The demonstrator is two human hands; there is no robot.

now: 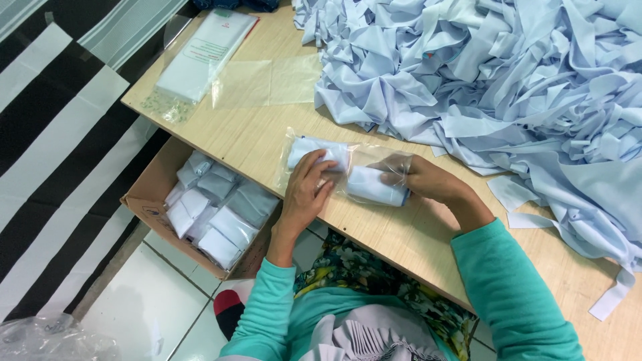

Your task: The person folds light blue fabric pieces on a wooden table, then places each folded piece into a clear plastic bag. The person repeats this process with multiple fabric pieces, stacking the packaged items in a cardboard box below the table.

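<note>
The fingers of the left hand (304,190) lay spread and flat on a clear plastic bag (344,170), pressing its left half against the table (261,137) near the front edge. The right hand (424,179) gripped the bag's other end, its fingers curled around the plastic and partly inside it — how tightly they pinched could not be told. Inside the bag sat two folded pieces of light blue cloth (374,186), one under each hand, the left one higher and the right one lower.

Both arms wore teal sleeves (515,287). Just behind the bag, toward the back left of the table, lay one empty flat plastic bag (267,81), and at the back left corner one stack of packed bags (204,53) with a paper label on top. The whole right side of the table was heaped with a pile of loose light blue cloth strips (495,80) — too many to count.

Below the left edge, on the floor, stood one open cardboard box (157,194) holding about a dozen filled packets (221,210). A crumpled plastic sheet (47,337) lay on the floor tiles.
</note>
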